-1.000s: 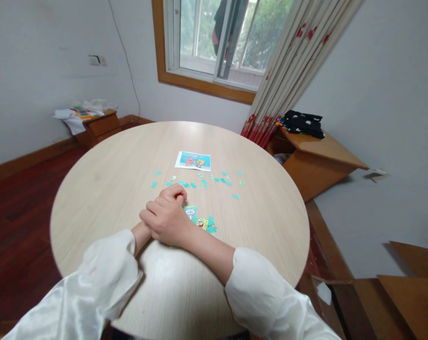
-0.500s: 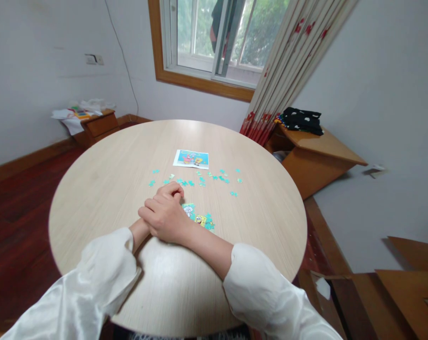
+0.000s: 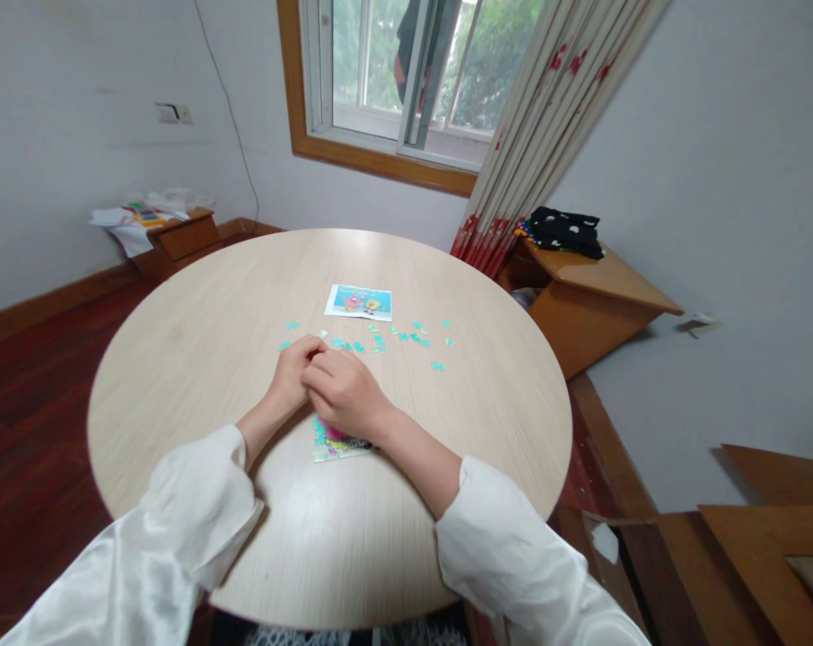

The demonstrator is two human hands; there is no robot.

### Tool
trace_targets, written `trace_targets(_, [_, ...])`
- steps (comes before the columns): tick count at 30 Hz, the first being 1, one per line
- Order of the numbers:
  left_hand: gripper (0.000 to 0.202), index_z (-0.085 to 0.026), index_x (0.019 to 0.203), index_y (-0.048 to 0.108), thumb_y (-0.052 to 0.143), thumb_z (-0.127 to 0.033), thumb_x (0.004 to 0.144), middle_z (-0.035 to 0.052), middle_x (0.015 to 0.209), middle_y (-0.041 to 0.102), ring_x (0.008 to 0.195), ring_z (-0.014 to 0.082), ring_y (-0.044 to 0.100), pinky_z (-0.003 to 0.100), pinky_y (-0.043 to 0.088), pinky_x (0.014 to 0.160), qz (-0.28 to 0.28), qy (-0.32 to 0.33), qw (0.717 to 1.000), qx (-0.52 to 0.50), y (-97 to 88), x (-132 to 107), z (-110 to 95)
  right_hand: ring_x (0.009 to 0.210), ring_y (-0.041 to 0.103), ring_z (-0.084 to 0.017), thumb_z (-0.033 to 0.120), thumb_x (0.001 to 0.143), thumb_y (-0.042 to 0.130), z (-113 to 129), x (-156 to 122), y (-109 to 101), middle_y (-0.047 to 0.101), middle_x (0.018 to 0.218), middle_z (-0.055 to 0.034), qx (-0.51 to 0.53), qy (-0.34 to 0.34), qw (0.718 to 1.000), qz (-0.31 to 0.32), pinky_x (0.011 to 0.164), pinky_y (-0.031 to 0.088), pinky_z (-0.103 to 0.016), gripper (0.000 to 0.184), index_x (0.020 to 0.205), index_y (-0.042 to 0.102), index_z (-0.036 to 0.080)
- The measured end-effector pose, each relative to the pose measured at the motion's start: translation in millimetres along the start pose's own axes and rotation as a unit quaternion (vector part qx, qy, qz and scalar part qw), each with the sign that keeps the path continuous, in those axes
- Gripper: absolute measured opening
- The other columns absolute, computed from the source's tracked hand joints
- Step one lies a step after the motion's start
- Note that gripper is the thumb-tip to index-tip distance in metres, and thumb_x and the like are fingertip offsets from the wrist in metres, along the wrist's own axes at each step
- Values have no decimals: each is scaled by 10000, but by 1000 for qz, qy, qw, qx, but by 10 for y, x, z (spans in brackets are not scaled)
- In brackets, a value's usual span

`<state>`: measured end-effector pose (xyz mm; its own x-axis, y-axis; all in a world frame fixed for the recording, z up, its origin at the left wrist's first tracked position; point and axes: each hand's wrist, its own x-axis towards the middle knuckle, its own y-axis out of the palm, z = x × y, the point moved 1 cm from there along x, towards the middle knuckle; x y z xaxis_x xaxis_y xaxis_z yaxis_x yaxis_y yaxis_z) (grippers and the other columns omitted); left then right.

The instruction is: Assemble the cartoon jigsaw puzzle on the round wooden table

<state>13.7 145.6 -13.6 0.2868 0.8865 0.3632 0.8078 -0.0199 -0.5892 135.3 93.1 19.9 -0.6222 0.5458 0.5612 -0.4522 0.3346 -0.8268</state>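
Your left hand (image 3: 291, 370) and right hand (image 3: 347, 391) meet, fingers curled narrow; whether they grip anything I cannot tell (knuckles block the view). They hide the far part of the joined puzzle (image 3: 328, 446) at the near side. Loose pieces (image 3: 359, 347) lie beyond, presumably for reach; the picture card (image 3: 359, 302) farthest, presumably for viewing. Puzzle: turquoise, pink, yellow; near edge straight.

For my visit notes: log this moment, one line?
left hand: by right hand; right hand: partly hiding joined puzzle; loose pieces: beyond hands; picture sheet: farther back
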Motion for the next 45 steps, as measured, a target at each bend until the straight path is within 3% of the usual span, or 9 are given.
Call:
trace_targets(3, [135,-221,606,518,423,-159,679,8,644,561,686,197,563,350,450,685,-95,-43,994,-22,-86,114,31,823,539,-207,70,831,404,-396,-261,-185,632,826,-75,32,148,987,-53,777,409,-338,233,822,612,175])
trace_targets(7, [149,-217,600,549,441,-127,651,-5,604,555,646,185,552,321,442,663,-162,-111,979,-44,-217,188,164,852,585,-221,58,792,388,-939,-703,-354,659,840,-94,38,351,932,-80,815,451,-361,279,768,638,180])
trace_targets(10, [151,-216,618,569,458,-118,645,-9,612,550,632,182,534,308,439,640,-188,-141,971,-40,-309,221,286,860,598,-231,48,770,397,-1153,-922,-369,669,861,-109,27,409,908,-90,835,467,-383,305,785,678,165])
trace_targets(14, [143,-211,677,594,479,-130,650,-7,650,544,608,175,501,300,430,615,-213,-171,961,-37,-398,235,389,932,591,-244,66,812,438,-1122,-918,-259,666,938,-121,26,362,929,-71,880,463,-400,317,930,717,160])
trace_targets(18, [111,-197,724,592,524,-161,643,8,704,560,639,169,511,299,434,650,-230,-171,958,-33,-419,221,397,1034,555,-259,136,888,475,-950,-767,-115,634,1086,-147,5,307,952,14,915,432,-410,326,1129,692,165])
trace_targets(22, [95,-197,740,582,536,-192,658,-9,648,540,623,165,515,290,417,626,-232,-156,959,-55,-397,211,386,1040,547,-257,173,911,498,-885,-712,-72,626,1093,-141,-8,297,953,58,934,414,-422,299,1132,699,174])
trace_targets(30, [44,-191,728,581,556,-201,693,-5,643,553,609,158,521,280,408,598,-216,-159,960,-81,-366,229,355,997,570,-239,173,887,564,-982,-767,-93,653,988,-113,39,297,953,43,915,434,-389,162,969,703,166])
trace_targets(36, [168,-161,823,645,498,-227,777,47,773,649,735,186,595,298,465,701,-225,-166,960,4,-446,234,418,993,571,-238,130,873,534,-1012,-822,-79,649,972,-109,60,279,958,32,919,441,-395,164,940,677,170])
trace_targets(45, [237,-150,886,744,558,-249,778,88,863,731,819,231,649,340,481,807,-110,-178,974,88,-469,238,519,952,591,-228,103,855,487,-1084,-892,-43,669,946,-91,82,266,961,-8,892,462,-400,213,916,670,193])
